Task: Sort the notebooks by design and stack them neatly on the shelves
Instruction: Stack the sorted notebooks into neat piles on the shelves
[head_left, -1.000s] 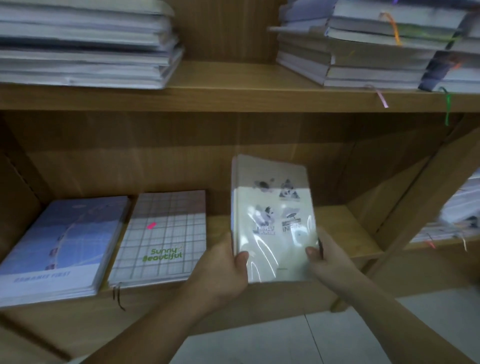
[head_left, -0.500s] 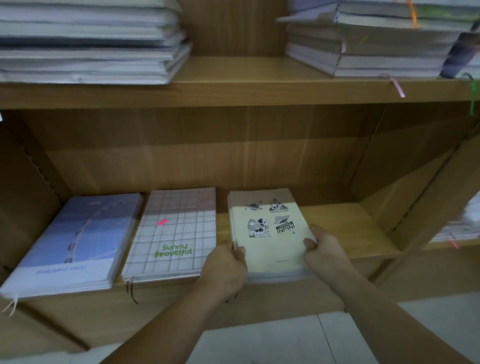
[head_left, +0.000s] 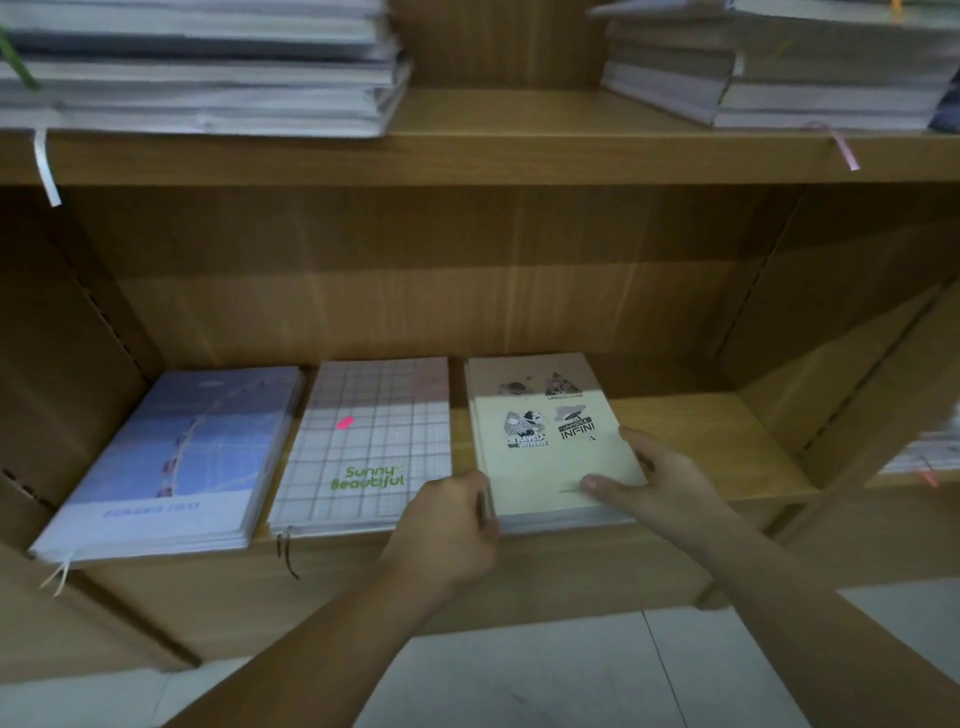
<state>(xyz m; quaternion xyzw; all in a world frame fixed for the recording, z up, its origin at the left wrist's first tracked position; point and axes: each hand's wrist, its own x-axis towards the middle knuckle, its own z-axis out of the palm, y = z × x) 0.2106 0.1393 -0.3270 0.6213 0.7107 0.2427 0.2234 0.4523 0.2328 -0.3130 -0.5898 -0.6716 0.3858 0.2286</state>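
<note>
Head view: cream notebook stack (head_left: 545, 441), cover printed with space cartoons and "Universe Infini", lies flat on the lower shelf (head_left: 727, 441), third pile from the left, front edge about flush with the shelf lip

Left hand (head_left: 447, 525) grasps the stack's left edge near the front corner, fingers curled round it, wedged into the narrow gap next to the grid notebook stack (head_left: 374, 447) marked "Sunny Beautiful"

Right hand (head_left: 660, 478) clamps the right edge, thumb laid flat on the cover and fingers along the side; cannot tell if the fingertips reach underneath

Two-sided hold reads as squaring the pile: pressing in from both sides lines up the page edges, and the thumb on top keeps the cover from sliding

Blue notebook stack (head_left: 176, 457) sits furthest left, just beside the grid one, angled slightly; one design per pile, so sorting on this shelf looks well along, with bare shelf to the right of the cream pile for another design

Upper shelf (head_left: 519, 150) carries a tall left pile (head_left: 197, 67) and a right pile (head_left: 779, 67), designs hidden, only page edges show, and ribbon bookmarks hang over the lip

Judged step: final alignment, then letting go; the risk is nudging the grid pile, since the left knuckles sit close against it
</note>
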